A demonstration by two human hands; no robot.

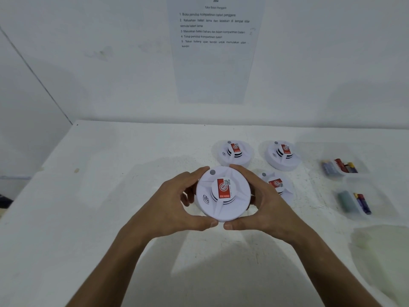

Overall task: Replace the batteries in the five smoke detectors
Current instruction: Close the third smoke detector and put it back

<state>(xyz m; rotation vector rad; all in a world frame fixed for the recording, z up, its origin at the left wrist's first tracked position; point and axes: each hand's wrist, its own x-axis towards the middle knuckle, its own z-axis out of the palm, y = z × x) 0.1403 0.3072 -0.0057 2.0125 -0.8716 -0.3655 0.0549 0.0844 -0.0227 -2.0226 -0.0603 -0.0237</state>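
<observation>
A round white plastic smoke detector [223, 193] with a red sticker on its raised middle is held up over the white table [110, 196], face up toward the camera. Both hands hold it by its rim. The left hand [177, 204] wraps the left side, with fingers curled over the top edge and the thumb pressed on the bottom edge. The right hand [265, 204] wraps the right side the same way. The two thumbs almost touch at the bottom.

Three more round white smoke detectors with red stickers sit on the table behind it. One [234, 152] is at the back in the middle, one [283, 155] is at the back to the right, and one [277, 187] is just beside the right hand, partly hidden by it.

Farther right are two clear plastic trays. The back tray [363, 168] holds a few batteries [339, 166]. The front tray [376, 209] holds some more batteries [363, 203].

A white paper sheet [214, 52] with printed lines is stuck on the white wall above the table.
</observation>
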